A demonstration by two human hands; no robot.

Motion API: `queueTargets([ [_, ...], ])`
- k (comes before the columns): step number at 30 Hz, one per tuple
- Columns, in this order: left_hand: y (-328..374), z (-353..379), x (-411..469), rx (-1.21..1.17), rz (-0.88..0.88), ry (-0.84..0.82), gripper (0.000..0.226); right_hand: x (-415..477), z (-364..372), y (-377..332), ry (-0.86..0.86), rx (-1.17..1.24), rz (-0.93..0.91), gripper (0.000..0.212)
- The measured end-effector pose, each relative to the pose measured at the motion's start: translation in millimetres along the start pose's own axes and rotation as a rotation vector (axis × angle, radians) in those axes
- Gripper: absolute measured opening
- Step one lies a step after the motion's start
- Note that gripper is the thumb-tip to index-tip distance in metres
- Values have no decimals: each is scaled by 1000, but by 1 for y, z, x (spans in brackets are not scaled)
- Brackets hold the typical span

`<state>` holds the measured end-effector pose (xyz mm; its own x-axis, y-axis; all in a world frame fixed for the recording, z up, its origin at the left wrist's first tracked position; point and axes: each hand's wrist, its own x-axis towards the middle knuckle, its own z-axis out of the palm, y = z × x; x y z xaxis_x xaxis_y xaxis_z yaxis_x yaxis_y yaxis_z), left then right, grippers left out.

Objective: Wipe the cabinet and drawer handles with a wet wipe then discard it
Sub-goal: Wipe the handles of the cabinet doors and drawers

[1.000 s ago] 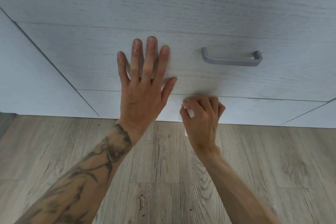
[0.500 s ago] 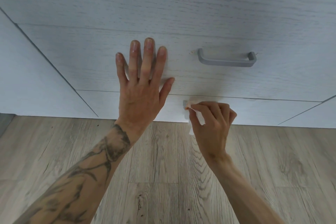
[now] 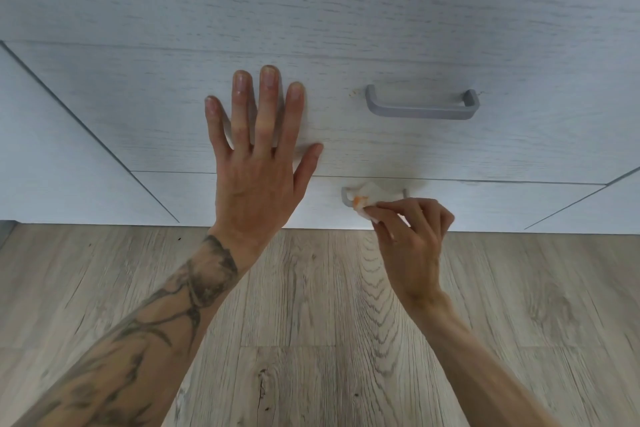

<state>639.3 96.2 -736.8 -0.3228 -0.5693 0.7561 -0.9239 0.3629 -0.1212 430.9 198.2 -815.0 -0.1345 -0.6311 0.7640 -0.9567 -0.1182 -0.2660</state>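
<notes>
My right hand [image 3: 412, 236] pinches a white wet wipe [image 3: 369, 199] with an orange stain and presses it over the grey handle of the bottom drawer [image 3: 344, 196]. Only the handle's left end and a bit of its right post show. My left hand [image 3: 258, 163] lies flat, fingers spread, on the pale wood-grain front of the middle drawer [image 3: 502, 149]. That drawer's grey bar handle [image 3: 422, 107] is bare, to the right of my left hand.
Pale cabinet fronts [image 3: 62, 163] flank the drawers on both sides. Light wood-plank floor [image 3: 311, 322] runs below the cabinet's bottom edge, under my forearms.
My right hand has slid to the right along the bottom drawer's handle, and the wipe with its orange stain now shows. My left hand has stayed flat on the middle drawer.
</notes>
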Motion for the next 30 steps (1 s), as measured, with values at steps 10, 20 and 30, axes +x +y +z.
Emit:
queueTargets([
  [10,0,0,0,3,-1,-2,76,8,-35,16,51,183,558,10],
  [20,1,-1,0,25,0,20,76,24,-35,-1,-90,663,888,13],
  [30,0,-4,1,10,-2,25,76,28,-35,7,-122,559,836,14],
])
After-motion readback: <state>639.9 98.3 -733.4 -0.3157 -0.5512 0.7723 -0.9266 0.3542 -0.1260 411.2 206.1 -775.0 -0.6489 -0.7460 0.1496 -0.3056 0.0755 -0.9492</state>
